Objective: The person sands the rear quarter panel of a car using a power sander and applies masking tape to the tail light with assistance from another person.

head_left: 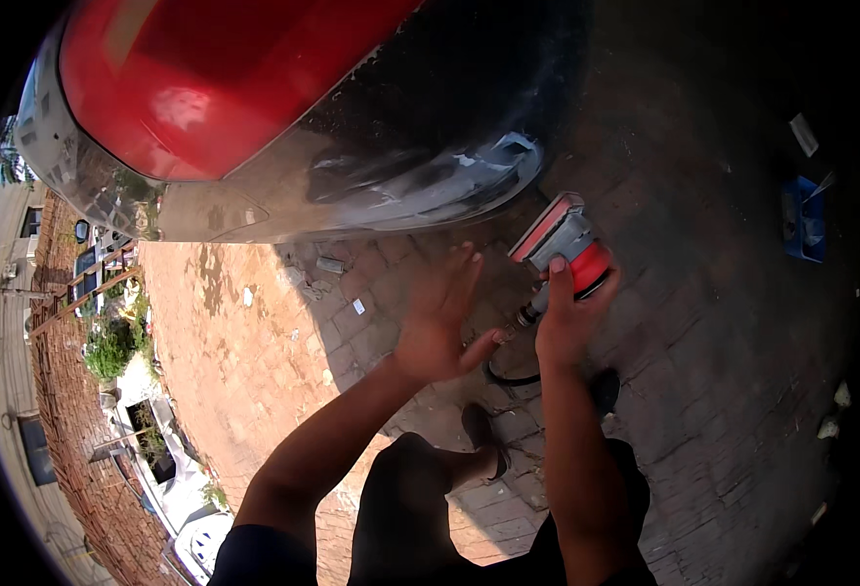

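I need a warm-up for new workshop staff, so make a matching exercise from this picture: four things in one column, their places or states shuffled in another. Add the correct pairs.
Column one:
1. Sander
2. Left hand
3. Blue box
4. Vehicle's upper panel

Column two:
A. on the paving, at the picture's far right
B. red, at the picture's upper left
C. gripped in the right hand
D. open, not gripping anything

Pairs: 1-C, 2-D, 3-A, 4-B

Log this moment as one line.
left hand: open, empty | right hand: gripping red-and-grey sander | car bumper: grey-white patches
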### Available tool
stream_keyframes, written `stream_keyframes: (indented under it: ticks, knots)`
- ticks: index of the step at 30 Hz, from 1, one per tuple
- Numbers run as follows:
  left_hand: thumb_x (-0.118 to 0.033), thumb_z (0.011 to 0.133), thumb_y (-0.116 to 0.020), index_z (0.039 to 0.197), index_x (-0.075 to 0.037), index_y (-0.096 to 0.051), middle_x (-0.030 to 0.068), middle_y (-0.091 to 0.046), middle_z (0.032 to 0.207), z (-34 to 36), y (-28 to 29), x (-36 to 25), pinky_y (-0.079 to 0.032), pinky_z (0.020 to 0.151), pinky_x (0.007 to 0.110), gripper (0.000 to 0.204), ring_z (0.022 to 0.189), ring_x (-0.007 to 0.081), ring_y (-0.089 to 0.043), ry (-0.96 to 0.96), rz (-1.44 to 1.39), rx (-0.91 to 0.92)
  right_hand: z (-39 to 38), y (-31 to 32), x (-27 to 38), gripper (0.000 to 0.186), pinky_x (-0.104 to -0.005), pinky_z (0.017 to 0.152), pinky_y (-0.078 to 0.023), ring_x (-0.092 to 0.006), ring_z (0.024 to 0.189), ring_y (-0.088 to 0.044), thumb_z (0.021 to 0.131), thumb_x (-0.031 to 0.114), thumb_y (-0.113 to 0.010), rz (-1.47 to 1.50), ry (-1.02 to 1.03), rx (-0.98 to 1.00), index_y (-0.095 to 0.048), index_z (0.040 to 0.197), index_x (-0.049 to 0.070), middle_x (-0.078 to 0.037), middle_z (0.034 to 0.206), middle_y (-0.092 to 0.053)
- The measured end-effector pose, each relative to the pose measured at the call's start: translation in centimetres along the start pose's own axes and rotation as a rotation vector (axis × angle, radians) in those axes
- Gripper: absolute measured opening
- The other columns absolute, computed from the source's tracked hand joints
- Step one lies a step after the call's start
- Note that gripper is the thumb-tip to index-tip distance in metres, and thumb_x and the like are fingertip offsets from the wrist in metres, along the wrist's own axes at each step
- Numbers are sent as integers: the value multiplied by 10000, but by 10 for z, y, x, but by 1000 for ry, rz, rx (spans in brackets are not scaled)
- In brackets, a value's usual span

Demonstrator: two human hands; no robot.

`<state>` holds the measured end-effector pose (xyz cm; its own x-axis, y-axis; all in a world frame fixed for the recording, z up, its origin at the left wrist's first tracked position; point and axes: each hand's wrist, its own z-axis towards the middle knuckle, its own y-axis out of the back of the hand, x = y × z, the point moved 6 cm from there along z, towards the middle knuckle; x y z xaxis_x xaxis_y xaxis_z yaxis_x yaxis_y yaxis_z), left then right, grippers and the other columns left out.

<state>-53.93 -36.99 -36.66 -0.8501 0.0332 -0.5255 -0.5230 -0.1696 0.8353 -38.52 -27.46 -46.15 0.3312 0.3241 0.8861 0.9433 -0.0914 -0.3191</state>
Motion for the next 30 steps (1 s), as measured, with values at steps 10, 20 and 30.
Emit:
stream_keyframes:
  ticks: [10,20,30]
  knots:
    - [-317,901,-764,1628,-43,-454,234,-372,1719,-4,-63,81,-400,1228,559,836,1545,411,-440,-248,259,334,43,-32,40,792,-422,1168,-417,-299,1358,-542,849,89,-821,-196,877,179,-430,1528,-30,-197,1481,-548]
    - [-136,880,-769,1404,-1,-659,184,-747,1155,-48,4,68,-575,837,450,552,944,349,-724,-331,-55,-281,16,-69,60,639,-457,1028,-493,-378,1198,-614,871,158,-831,-528,1025,124,-517,1396,-25,-219,1316,-597]
    - [-76,1056,-550,1409,70,-626,214,-689,1409,-13,365,-4,-514,1105,410,389,1279,297,-676,-784,477,-947,32,-70,98,587,-451,1027,-506,-391,1197,-644,919,238,-798,-577,827,120,-537,1379,-18,-245,1295,-634]
